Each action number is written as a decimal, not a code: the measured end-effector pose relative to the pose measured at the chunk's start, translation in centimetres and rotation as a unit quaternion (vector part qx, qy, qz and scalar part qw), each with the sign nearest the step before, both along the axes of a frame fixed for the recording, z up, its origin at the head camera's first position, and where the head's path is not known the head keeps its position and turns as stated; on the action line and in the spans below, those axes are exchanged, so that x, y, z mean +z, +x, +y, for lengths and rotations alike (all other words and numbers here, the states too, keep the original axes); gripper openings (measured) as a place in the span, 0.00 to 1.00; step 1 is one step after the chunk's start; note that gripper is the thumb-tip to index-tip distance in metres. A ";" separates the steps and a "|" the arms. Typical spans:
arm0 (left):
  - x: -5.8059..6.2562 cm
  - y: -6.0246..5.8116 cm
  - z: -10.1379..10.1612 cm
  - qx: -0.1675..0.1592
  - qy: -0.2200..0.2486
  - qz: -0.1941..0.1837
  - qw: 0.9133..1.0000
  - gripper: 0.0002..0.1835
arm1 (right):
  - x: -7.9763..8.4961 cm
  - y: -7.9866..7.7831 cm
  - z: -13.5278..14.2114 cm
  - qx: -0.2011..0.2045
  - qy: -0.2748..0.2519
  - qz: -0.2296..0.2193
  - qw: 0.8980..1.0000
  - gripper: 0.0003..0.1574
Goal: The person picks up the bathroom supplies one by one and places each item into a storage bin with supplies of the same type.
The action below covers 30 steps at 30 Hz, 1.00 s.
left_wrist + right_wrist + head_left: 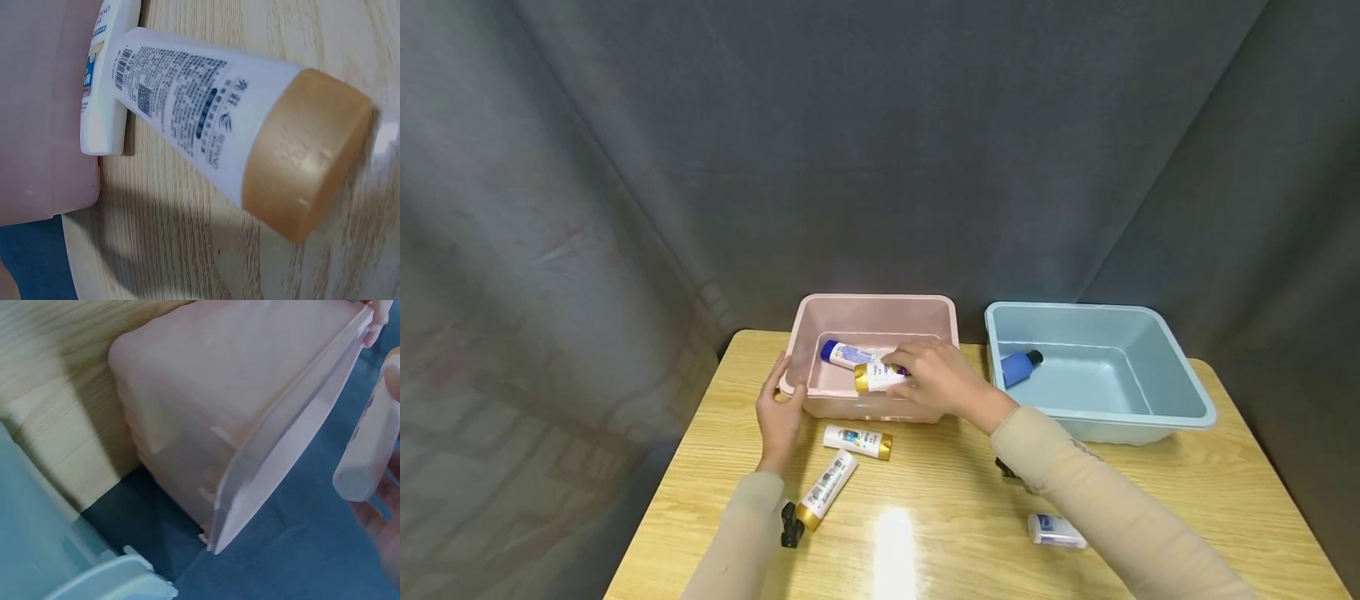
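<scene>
My right hand grips a white squeeze tube with a gold cap above the pink bin; the tube's pale end shows in the right wrist view beside the fingers. My left hand holds the bin's front left corner by the rim. Inside the bin lies a white tube with a blue cap, partly covered by the held tube. In front of the bin, two more white gold-capped tubes rest on the table: one crosswise, the other slanted with its printed back up.
Right of the pink bin stands a light blue bin, with a blue bottle with a black cap inside. A small white container lies near my right forearm on the wooden table. A dark curtain hangs behind.
</scene>
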<state>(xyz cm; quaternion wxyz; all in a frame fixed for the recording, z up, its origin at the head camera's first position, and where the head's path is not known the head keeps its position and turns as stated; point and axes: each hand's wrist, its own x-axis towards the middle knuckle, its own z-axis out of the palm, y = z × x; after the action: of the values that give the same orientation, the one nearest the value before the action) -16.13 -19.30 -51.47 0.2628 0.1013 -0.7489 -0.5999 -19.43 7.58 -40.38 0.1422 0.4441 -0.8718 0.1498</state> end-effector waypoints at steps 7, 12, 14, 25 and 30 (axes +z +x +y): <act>0.2 0.0 0.0 0.020 -0.022 -0.022 0.999 0.26 | -1.2 -1.2 0.4 -0.030 -0.010 -0.002 0.999 0.28; 0.2 -0.3 0.0 0.031 -0.047 -0.025 0.998 0.26 | -1.8 -2.0 0.8 -0.066 -0.015 -0.017 0.998 0.29; 0.3 -0.4 0.1 0.032 -0.051 -0.024 0.998 0.26 | -2.0 -2.2 0.9 -0.081 -0.019 -0.035 0.996 0.29; 0.1 0.0 0.2 0.033 -0.058 -0.014 0.998 0.26 | -3.6 -2.7 0.9 -0.113 -0.011 -0.119 0.986 0.29; 0.0 0.3 0.3 0.038 -0.062 -0.022 0.997 0.25 | -4.3 -3.0 1.0 -0.099 -0.016 -0.118 0.988 0.28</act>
<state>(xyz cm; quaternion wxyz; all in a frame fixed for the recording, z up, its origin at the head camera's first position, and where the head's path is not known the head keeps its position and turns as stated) -15.83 -19.02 -51.52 0.2745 0.1267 -0.7862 -0.5390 -22.42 8.61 -44.65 0.0599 0.3326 -0.9196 0.2001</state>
